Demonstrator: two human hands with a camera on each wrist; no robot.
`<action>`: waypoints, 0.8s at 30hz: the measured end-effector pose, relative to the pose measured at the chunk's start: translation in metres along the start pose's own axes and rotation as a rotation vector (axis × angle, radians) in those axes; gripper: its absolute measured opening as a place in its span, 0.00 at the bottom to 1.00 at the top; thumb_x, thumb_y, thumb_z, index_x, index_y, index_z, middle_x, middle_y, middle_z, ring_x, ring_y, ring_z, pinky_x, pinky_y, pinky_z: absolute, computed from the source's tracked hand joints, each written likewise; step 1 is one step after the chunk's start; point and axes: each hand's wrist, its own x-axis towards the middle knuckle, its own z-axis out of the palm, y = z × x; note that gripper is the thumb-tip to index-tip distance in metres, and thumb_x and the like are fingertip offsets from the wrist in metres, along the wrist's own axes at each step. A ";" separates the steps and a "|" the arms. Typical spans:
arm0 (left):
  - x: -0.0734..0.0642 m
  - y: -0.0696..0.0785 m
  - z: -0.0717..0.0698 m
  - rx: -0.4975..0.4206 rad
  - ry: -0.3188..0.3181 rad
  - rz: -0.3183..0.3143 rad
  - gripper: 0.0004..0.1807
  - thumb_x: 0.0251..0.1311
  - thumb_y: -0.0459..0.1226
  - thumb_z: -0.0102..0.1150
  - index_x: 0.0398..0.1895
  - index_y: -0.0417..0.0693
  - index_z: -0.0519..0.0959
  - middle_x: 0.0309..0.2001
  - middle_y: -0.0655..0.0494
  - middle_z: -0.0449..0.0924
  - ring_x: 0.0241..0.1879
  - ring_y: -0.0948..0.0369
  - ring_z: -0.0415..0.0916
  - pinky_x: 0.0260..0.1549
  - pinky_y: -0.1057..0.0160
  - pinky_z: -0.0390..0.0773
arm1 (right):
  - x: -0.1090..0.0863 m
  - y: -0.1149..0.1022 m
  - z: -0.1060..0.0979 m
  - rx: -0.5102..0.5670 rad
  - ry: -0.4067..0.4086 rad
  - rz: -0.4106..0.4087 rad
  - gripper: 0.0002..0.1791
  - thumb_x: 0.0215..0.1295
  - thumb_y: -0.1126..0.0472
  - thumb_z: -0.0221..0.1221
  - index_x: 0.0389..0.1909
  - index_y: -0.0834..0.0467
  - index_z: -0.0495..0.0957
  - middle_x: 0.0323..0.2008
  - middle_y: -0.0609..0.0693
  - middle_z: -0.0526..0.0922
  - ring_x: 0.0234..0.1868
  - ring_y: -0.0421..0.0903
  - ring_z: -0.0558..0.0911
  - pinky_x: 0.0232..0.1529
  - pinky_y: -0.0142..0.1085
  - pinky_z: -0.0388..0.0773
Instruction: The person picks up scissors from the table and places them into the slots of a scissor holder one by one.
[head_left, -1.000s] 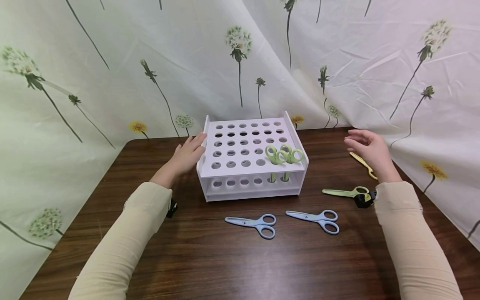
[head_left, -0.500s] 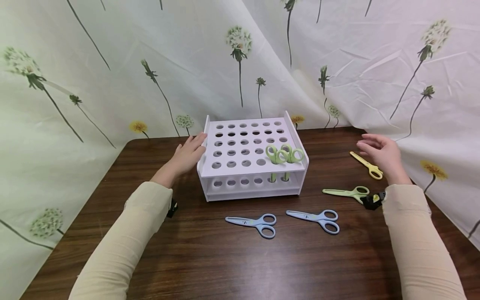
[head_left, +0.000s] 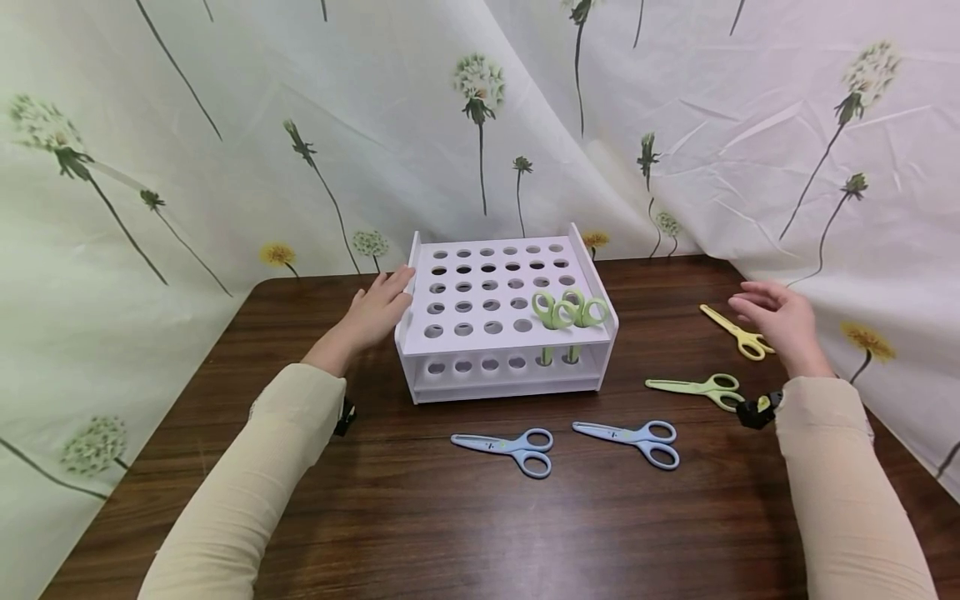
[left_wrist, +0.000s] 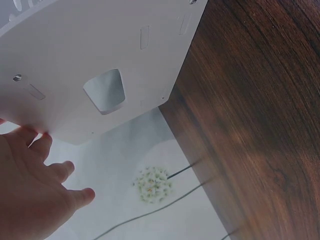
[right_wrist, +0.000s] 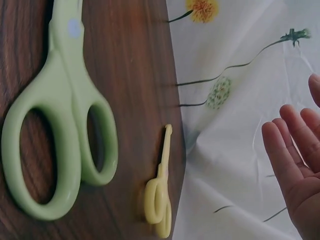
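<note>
A white rack [head_left: 480,333] with rows of round holes stands at the middle of the table. My left hand [head_left: 372,310] rests against its left side panel, fingers extended at the top edge; the left wrist view shows the fingertips touching the panel [left_wrist: 65,70]. Two pairs of green scissors [head_left: 551,311] stand handles up in the front right holes. Over the table's right side hovers my right hand [head_left: 783,323], empty, its fingers loosely bent. Beneath and left of it lie yellow scissors [head_left: 738,335], their handle partly overlapped by the hand. Loose green scissors [head_left: 697,387] lie nearer, by the wrist camera.
Two pairs of blue scissors, one left [head_left: 510,446] and one right [head_left: 633,437], lie in front of the rack with handles to the right. A flower-printed cloth [head_left: 337,125] hangs behind and beside the dark wooden table [head_left: 420,533].
My right hand has moved to the right and slightly nearer, uncovering more of the yellow scissors and of the loose green pair's handles. My left hand stays at the rack.
</note>
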 end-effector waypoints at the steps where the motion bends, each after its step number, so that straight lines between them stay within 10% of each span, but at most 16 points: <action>1: 0.000 0.000 0.000 0.000 -0.001 0.000 0.30 0.68 0.45 0.26 0.73 0.49 0.45 0.72 0.53 0.38 0.69 0.49 0.29 0.60 0.41 0.29 | -0.002 -0.001 0.000 0.008 0.008 0.008 0.13 0.61 0.58 0.60 0.46 0.50 0.73 0.29 0.28 0.79 0.28 0.27 0.80 0.30 0.21 0.73; 24: -0.001 0.000 0.001 0.002 0.008 0.003 0.30 0.68 0.44 0.27 0.73 0.49 0.46 0.72 0.53 0.38 0.69 0.49 0.30 0.60 0.41 0.30 | -0.012 0.034 -0.018 -0.103 0.145 0.098 0.08 0.59 0.55 0.61 0.35 0.41 0.73 0.29 0.24 0.73 0.34 0.26 0.69 0.32 0.17 0.65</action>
